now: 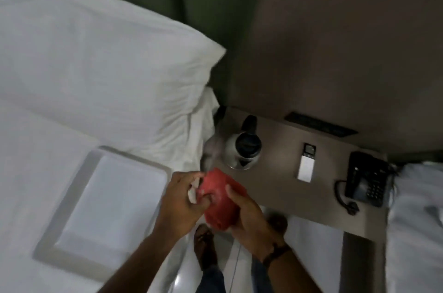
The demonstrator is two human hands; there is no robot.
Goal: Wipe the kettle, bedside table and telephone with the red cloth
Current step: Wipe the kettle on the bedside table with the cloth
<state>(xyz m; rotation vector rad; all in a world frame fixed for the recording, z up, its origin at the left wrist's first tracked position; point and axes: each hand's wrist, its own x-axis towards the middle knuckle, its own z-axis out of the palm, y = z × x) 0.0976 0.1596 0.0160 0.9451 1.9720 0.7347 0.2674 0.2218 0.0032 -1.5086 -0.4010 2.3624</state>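
A person is bunching the cloth [221,199] in both hands, left hand [185,199] pinching its edge, right hand [249,214] gripping its side. The kettle [244,146] is standing just above them at frame centre, on the table [282,187], nearer the right hand; the phone [366,178] is sitting far right.

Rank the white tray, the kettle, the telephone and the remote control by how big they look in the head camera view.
1. White tray, by far the largest, though it lies nearer the camera.
2. Telephone and kettle: these look alike, too close to rank.
3. Remote control, the smallest.
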